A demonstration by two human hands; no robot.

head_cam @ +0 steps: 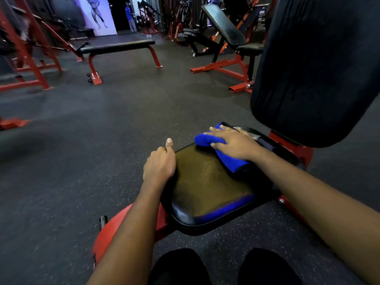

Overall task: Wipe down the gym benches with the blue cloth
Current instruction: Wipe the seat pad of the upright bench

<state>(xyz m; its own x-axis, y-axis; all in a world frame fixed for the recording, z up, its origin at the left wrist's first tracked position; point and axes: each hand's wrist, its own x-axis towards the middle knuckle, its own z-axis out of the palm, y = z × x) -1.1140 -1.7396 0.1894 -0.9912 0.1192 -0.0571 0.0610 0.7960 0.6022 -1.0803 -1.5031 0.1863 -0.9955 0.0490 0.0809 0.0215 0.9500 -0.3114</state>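
My right hand: my right hand [232, 144] lies flat with the fingers spread and straight, palm down on the blue cloth [233, 164]. It presses and does not clutch.
My left hand: my left hand [159, 163] holds the left edge of the seat pad [205, 186]. The fingers are curled down over that edge, and the thumb [169, 143] sticks out straight toward the far side.
Blue cloth: bunched into a thick fold at the far right corner of the seat pad, under my right palm. One rolled end pokes out to the left of my fingers and the other end trails toward me under my wrist.
Seat pad: black and glossy, with a dull brownish sheen across the middle and a blue band along its near right edge.
Backrest pad: the backrest pad [316, 68] stands nearly upright at the right, just beyond the cloth, black and marked with faint streaks.
Frame: a red frame [298, 150] shows below the backrest and again under the seat at the near left.
Other benches: a flat bench [117, 46] sits far off to the left of centre, and an incline bench [224, 27] sits far right. Both have black pads on red legs.
Floor: dark speckled floor [82, 161] all around.
Near edge: my knees [178, 268], in black, sit at the bottom.
Far background: a person [128, 15] in blue stands by a doorway.
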